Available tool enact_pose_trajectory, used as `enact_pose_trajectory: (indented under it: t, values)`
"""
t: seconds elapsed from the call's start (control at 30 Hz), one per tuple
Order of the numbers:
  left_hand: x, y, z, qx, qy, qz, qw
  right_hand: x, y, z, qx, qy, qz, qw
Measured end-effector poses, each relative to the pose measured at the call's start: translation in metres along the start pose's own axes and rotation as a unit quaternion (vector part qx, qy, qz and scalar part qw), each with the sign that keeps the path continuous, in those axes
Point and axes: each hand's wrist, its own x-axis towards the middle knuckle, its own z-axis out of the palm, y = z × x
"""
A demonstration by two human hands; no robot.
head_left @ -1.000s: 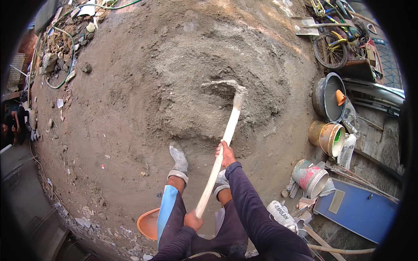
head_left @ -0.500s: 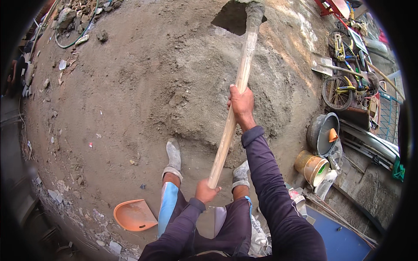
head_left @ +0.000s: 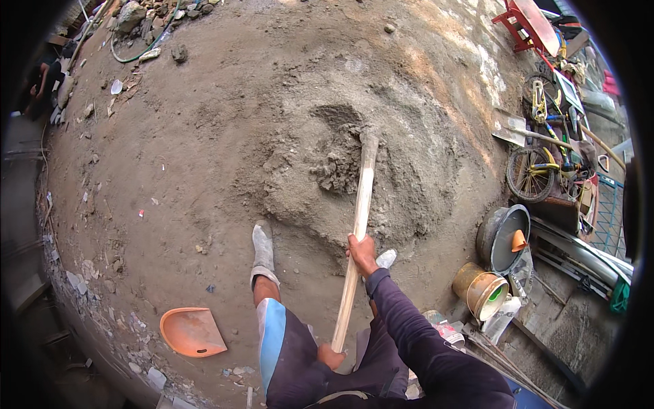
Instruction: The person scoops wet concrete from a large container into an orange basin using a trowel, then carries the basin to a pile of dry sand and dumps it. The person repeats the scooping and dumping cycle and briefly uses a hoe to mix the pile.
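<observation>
Both my hands are closed around the wooden handle of a hoe (head_left: 362, 198). My left hand (head_left: 331, 356) grips the butt end, low between my thighs. Higher up the shaft, my right hand (head_left: 362, 254) wraps round it in front of my right boot. The hoe's head lies at a mound of grey, damp sand or mortar mix (head_left: 293, 184); its blade is mostly hidden by loosened clods (head_left: 338, 167). My greyish boots stand at the near edge of the mound, the right one partly covered by my forearm.
An orange scoop-like dustpan (head_left: 193, 332) lies at the lower left. To the right are a black tub (head_left: 485, 235), a stained bucket (head_left: 470, 285), a shovel (head_left: 509, 128), a bicycle (head_left: 530, 174) and a red wheelbarrow (head_left: 524, 31). Rocks (head_left: 131, 16) and a green hose lie far left; a person sits there.
The hoe's head has come down from above the far side into the mound, nearer to me. Both hands have moved lower, toward my body, still gripping the handle.
</observation>
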Motion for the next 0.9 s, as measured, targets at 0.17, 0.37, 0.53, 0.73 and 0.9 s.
enact_pose_trajectory:
  t: [0.17,0.37,0.53,0.73,0.9]
  values:
    - [0.012,0.023,-0.013,-0.003,0.029,0.098,0.995,-0.034,-0.052,-0.034,0.024,0.047,-0.103,0.993]
    - [0.141,0.142,-0.069,-0.070,0.019,0.193,0.978,0.085,-0.201,-0.035,0.071,0.047,-0.231,0.969]
    - [0.106,0.108,-0.039,-0.297,-0.154,-0.056,0.941,0.188,-0.022,0.011,-0.169,0.125,-0.107,0.972]
    - [0.019,-0.017,0.009,0.007,-0.104,-0.100,0.990,0.015,0.034,-0.029,-0.022,0.053,0.013,0.998]
    - [0.037,0.008,0.003,0.084,-0.026,0.084,0.993,-0.009,-0.025,-0.082,0.099,0.099,-0.066,0.988]
